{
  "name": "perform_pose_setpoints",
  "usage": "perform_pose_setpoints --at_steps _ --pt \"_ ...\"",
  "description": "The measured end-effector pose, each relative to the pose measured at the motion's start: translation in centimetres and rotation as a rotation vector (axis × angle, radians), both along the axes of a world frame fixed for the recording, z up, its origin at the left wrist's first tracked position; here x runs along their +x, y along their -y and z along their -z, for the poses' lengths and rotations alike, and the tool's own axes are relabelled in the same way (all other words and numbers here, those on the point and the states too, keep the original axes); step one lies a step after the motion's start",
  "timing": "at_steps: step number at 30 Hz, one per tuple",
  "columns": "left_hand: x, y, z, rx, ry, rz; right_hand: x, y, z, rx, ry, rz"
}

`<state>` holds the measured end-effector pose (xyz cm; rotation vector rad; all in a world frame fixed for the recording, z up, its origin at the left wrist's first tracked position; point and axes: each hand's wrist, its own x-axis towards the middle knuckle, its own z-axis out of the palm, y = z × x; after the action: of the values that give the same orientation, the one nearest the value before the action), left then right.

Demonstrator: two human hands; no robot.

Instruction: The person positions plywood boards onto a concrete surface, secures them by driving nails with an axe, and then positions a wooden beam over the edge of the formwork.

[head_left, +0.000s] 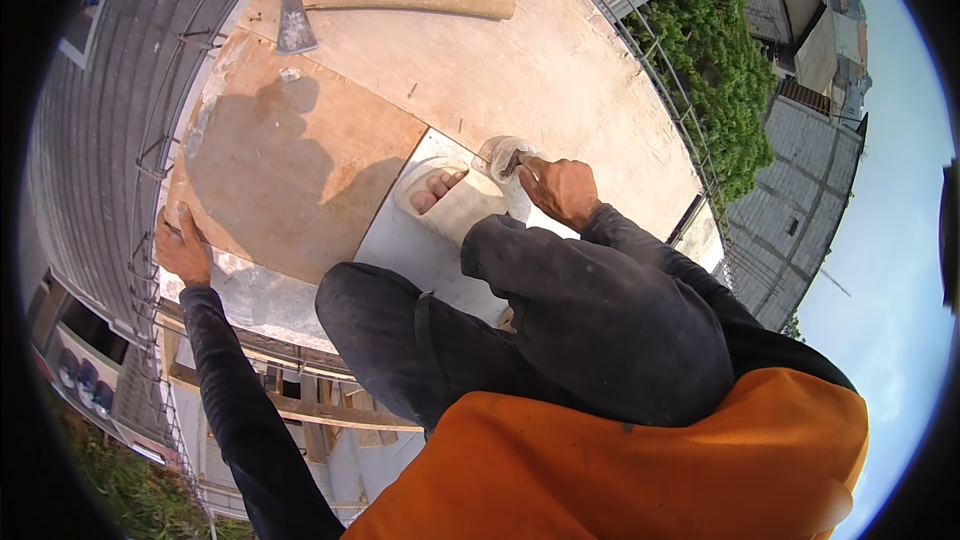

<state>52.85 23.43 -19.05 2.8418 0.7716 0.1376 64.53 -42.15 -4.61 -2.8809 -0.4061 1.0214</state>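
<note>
My left hand [183, 248] rests at the left edge of a brown plywood panel [345, 125], fingers apart and nothing gripped. The fingers of my right hand [562, 190] are pinched at the mouth of a clear plastic container [500, 152], which stands beside my sandalled foot [445, 195]. Something dark shows at the fingertips and inside the container, too small to name. A hatchet [410, 1] with a wooden handle lies farther off on a larger, paler plywood sheet [540, 70].
Steel reinforcing bars [655, 65] run along the right edge, and more bars [160, 155] along the left. Below the near edge, wooden beams [330, 412] frame a drop. A grey corrugated wall [95, 160] rises at left; a leafy tree [715, 70] stands beyond the right edge.
</note>
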Motion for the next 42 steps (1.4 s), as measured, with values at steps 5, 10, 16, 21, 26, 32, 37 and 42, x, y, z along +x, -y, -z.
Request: perform_pose_setpoints --at_steps 5,10,16,21,26,32,37,42 --pt "-0.3 0.1 0.6 0.032 0.028 -0.009 0.0 -0.3 0.4 -0.066 -0.018 0.064" --pt "0.1 1.2 0.5 0.035 0.035 -0.036 0.7 -0.4 1.3 -0.168 -0.044 0.037" --pt "0.0 1.4 0.4 0.013 -0.005 -0.084 0.0 -0.4 2.9 -0.205 0.045 0.075" --pt "-0.2 1.3 1.1 0.017 0.012 -0.077 -0.5 0.3 1.7 -0.08 0.099 0.092" --pt "-0.6 1.2 1.3 0.024 0.011 -0.093 -0.7 1.5 2.4 -0.167 0.075 0.024" --pt "-0.1 1.4 0.9 -0.036 -0.007 -0.117 -0.7 1.5 4.0 -0.157 0.092 -0.039" --pt "-0.2 0.9 1.1 -0.04 -0.045 -0.108 -0.5 2.5 3.3 -0.093 0.137 -0.041" --pt "-0.6 0.4 1.4 -0.056 -0.041 -0.081 0.0 3.1 2.1 -0.022 0.218 -0.014"
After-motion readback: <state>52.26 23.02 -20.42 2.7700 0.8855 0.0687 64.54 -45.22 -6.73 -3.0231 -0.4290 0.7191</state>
